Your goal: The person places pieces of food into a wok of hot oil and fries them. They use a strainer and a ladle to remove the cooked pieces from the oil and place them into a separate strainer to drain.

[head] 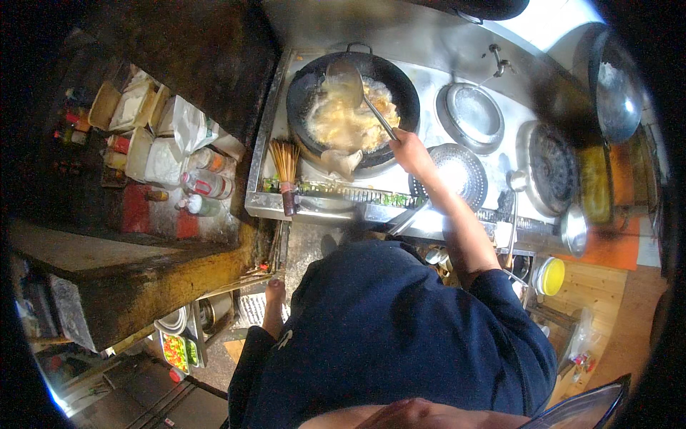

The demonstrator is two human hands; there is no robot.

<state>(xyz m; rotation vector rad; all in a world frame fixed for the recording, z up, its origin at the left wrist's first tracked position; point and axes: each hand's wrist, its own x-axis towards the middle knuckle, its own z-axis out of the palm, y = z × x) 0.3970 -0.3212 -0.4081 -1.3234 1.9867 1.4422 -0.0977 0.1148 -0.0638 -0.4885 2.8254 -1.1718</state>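
Observation:
My right hand [411, 152] grips the metal handle of a ladle [344, 80]. The ladle's bowl hangs over a large black wok [301, 102] on the stove, tilted across its left half. Inside the wok, pale yellow food [351, 126] sits in foaming liquid; what food it is cannot be told. A crumpled beige cloth [343, 162] lies over the wok's near rim. Below my right forearm is a round perforated strainer [466, 171], its handle pointing towards me. My left hand [275, 291] hangs low at my left side, away from the stove; its fingers are not clear.
A bamboo wok brush [285, 166] lies over the stove's front-left edge. To the right are a lidded round burner [474, 115], a tap [499, 65], another ladle [516, 182] and a metal bowl [574, 230]. Tubs and plastic bottles [208, 183] crowd the left shelf.

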